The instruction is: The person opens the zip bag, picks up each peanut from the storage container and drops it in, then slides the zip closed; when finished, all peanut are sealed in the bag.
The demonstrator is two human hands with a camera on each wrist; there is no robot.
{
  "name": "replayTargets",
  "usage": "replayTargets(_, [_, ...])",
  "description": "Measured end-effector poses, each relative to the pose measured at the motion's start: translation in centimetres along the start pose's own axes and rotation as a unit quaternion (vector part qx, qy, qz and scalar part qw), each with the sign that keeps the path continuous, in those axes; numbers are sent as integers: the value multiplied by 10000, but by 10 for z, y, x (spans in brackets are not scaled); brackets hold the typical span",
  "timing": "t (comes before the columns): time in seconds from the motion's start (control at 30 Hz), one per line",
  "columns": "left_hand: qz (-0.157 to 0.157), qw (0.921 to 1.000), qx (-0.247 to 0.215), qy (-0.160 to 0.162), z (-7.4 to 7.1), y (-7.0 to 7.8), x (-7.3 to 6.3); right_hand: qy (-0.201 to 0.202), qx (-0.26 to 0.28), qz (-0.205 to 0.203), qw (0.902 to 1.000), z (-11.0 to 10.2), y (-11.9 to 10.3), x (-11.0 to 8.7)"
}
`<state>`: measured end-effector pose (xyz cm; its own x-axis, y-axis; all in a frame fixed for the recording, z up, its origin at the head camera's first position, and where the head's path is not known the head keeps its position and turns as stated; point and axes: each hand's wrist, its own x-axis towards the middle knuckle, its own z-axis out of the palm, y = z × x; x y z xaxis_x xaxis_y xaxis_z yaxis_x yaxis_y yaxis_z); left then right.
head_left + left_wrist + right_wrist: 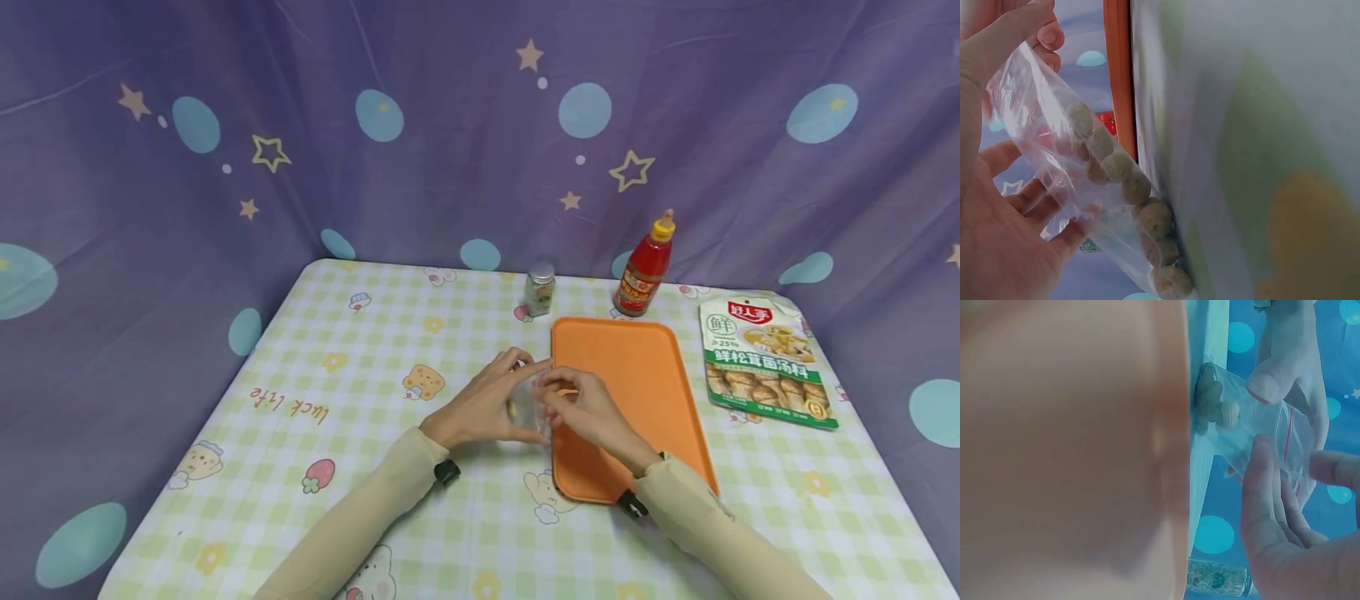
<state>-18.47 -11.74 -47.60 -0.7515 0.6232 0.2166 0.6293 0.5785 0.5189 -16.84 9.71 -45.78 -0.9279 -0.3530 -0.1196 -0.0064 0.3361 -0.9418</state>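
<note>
A clear zip bag (528,410) is between both hands, at the left edge of the orange tray (630,379). Small round brown pieces (1154,217) lie along its bottom, which rests on the tablecloth in the left wrist view. My left hand (483,406) holds the bag's upper part, thumb on one side and spread fingers on the other. With curled fingers, my right hand (592,414) grips at the bag's mouth, where a pink zip line (1289,434) shows in the right wrist view. The fingers partly hide the bag in the head view.
Behind the hands stands a small glass shaker (539,290) with a metallic cap. A red sauce bottle (643,271) with a yellow cap is beyond the tray. To the right lies a green-and-white food pouch (768,358). A purple curtain (465,167) hangs behind the table.
</note>
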Motion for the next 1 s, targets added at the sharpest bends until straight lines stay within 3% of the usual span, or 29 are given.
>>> replayTargets(0.17, [-154,9996,-118,-193,-3,-4,0,154,94,109,9998,0,2,3])
replayTargets(0.43, [-899,9934,-467,-532,-25,-23,-4,456,-288,86,9985,-5,6,3])
replayTargets(0.73, [-1384,9895,16,-422,-30,-36,-7,423,-372,194,9982,-11,6,1])
replayTargets(1.0, [-1466,9884,23,-387,-30,-40,-9,362,-383,314,9981,-19,11,-1])
